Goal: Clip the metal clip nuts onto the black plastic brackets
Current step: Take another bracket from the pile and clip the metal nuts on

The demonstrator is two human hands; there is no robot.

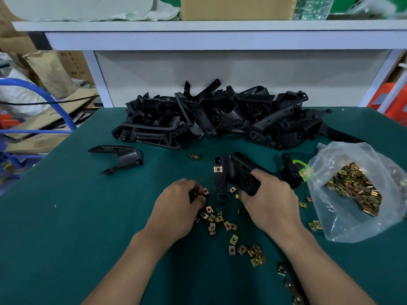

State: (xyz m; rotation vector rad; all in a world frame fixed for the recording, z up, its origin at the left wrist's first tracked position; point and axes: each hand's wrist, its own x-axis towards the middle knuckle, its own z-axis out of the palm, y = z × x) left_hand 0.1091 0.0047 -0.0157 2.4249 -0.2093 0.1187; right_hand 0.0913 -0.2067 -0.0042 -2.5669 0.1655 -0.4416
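Both forearms come up from the bottom edge and close in near the middle of the frame. The right hand (271, 199) lies knuckles up. Its fingers and thumb are wrapped round the near end of a bracket (239, 172) that rests on the mat just above centre. A fitted nut (218, 169) sits clipped on the bracket's upper left arm. The left hand (180, 205) is palm down, fingers curled in tight over the loose clip nuts (220, 220), with one nut right at its fingertips. Those fingertips are blurred, so I cannot tell whether they pinch it or only touch it.

The right hand hides the bracket's near end, and the left hand covers part of the scatter. The nuts trail towards the lower right, where the last ones are cut off at the bottom edge beside the right forearm. The bag (352, 194) of nuts runs to the right edge of the frame. A bright green piece (300, 169) between bracket and bag is too hidden to name.

The pile (209, 119) of brackets fills the back of the green mat (66, 227), under the shelf (198, 26). A lone bracket (123, 158) lies left of centre, well apart from the hands. The mat's left edge slants down to the frame's left side, and a broad stretch of mat lies between it and the left forearm.
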